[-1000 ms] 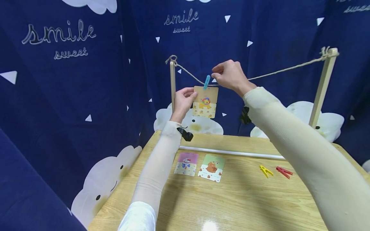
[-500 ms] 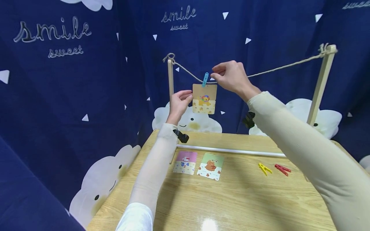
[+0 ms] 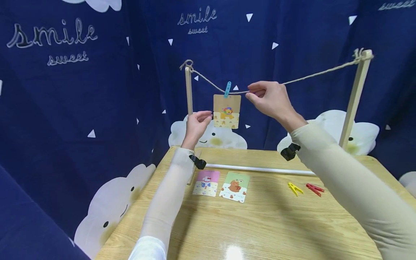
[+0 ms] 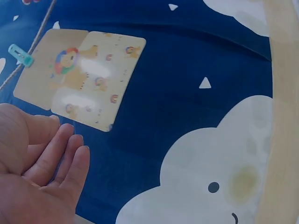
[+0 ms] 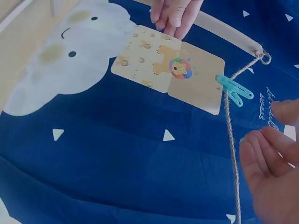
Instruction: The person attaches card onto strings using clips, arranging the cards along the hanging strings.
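Fingers (image 4: pixel 77 175) of the left hand (image 3: pixel 196 124) are loosely bent and close together, empty, just beside the edge of the lion card (image 3: pixel 226 115). Those of the right hand (image 3: pixel 273 99) curve softly towards the thumb with a narrow gap between, also empty, near the rope (image 5: pixel 232 144). Rounded at its corners, the lion card is tan above and pale yellow below, with bright glare on its lower half in the left wrist view; it hangs from the sagging, twisted-fibre rope by a turquoise plastic clothespin (image 3: pixel 227 90). That rope is knotted to two squared wooden posts, a left post (image 3: pixel 189 90) and a right post (image 3: pixel 355 103). On the wood-grained surface (image 3: pixel 253 231) lie a pink card (image 3: pixel 206 183) and a green card (image 3: pixel 234 187), side by side, with a yellow clothespin (image 3: pixel 291 186) and a red clothespin (image 3: pixel 311 187) farther right. Behind the cards runs a slim white rod (image 3: pixel 256 168), its right end hidden by the right sleeve (image 3: pixel 344 169). Dark blue curtain (image 3: pixel 81 115), printed with clouds and triangles, fills the background.
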A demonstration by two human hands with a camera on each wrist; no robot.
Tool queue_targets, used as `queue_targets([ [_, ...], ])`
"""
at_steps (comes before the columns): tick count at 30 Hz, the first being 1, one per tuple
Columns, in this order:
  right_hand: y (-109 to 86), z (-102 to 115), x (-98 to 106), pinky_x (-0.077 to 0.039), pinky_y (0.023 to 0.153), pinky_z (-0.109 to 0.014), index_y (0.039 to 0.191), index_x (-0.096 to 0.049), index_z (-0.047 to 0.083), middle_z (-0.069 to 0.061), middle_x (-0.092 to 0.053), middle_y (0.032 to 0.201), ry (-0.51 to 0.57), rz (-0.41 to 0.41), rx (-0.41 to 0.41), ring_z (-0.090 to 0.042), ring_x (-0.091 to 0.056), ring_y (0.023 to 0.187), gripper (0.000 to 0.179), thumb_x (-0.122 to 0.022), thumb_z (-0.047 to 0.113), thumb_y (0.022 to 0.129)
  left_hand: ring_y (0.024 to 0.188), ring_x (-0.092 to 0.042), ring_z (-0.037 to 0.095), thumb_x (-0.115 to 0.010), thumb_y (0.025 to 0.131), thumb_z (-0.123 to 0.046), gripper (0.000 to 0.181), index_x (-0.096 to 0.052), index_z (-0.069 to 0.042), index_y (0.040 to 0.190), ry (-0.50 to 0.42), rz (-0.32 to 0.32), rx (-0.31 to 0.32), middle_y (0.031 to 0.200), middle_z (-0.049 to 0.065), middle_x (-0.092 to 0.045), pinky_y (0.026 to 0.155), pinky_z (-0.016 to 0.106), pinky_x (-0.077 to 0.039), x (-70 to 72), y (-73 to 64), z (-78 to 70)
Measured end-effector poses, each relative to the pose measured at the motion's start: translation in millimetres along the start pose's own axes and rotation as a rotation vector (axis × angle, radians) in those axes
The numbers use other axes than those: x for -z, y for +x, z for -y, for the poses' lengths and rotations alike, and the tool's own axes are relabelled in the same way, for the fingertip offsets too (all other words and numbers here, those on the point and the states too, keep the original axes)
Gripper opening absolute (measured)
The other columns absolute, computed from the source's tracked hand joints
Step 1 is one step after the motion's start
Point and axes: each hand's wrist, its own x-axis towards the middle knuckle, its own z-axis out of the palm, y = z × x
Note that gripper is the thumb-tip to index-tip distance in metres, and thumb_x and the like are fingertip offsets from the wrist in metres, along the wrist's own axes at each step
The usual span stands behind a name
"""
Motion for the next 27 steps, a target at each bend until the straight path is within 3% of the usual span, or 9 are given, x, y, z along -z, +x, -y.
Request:
queue_targets([
  [10, -46.0, -33, 6, -0.054, 0.088, -0.035, 0.132, -0.070, 0.016, -0.006, -0.075, 0.120, 0.034, -0.052, -0.067, -0.020, -0.070, 0.104, 0.046, -0.069, 0.045, 0.097, 0.109, -0.071, 0.028, -0.072, 0.096, -0.009, 0.026, -0.073, -0.003, 0.122, 0.105, 0.138, 0.013, 0.119, 0.017, -0.074, 0.096, 0.039, -0.055, 0.6, -22.4, 18.7],
  [15, -70.1, -52, -1, -0.052, 0.088, -0.036, 0.132, -0.069, 0.014, -0.008, -0.074, 0.121, 0.059, -0.028, -0.097, -0.022, -0.068, 0.104, 0.048, -0.069, 0.046, 0.098, 0.111, -0.071, 0.028, -0.072, 0.096, -0.008, 0.028, -0.073, -0.004, 0.124, 0.142, 0.130, 0.042, 0.120, 0.016, -0.074, 0.096, 0.042, -0.055, 4.8, -38.6, 33.3],
  [22, -99.2, -82, -9, -0.048, 0.079, -0.018, 0.128, -0.071, 0.012, -0.010, -0.076, 0.116, 0.046, -0.036, -0.122, -0.024, -0.071, 0.100, 0.044, -0.071, 0.044, 0.097, 0.108, -0.071, 0.029, -0.073, 0.095, -0.008, 0.027, -0.073, -0.003, 0.122, 0.141, 0.154, 0.057, 0.118, 0.017, -0.075, 0.092, 0.038, -0.057, 8.4, -52.5, 51.7],
  [27, -121.9, -103, -16, -0.048, 0.078, -0.015, 0.127, -0.072, 0.010, -0.012, -0.077, 0.114, 0.051, -0.029, -0.133, -0.028, -0.072, 0.100, 0.042, -0.072, 0.040, 0.097, 0.108, -0.071, 0.026, -0.075, 0.094, -0.012, 0.027, -0.074, -0.008, 0.121, 0.155, 0.191, 0.125, 0.116, 0.011, -0.076, 0.092, 0.040, -0.057, 8.9, -64.5, 63.0],
])
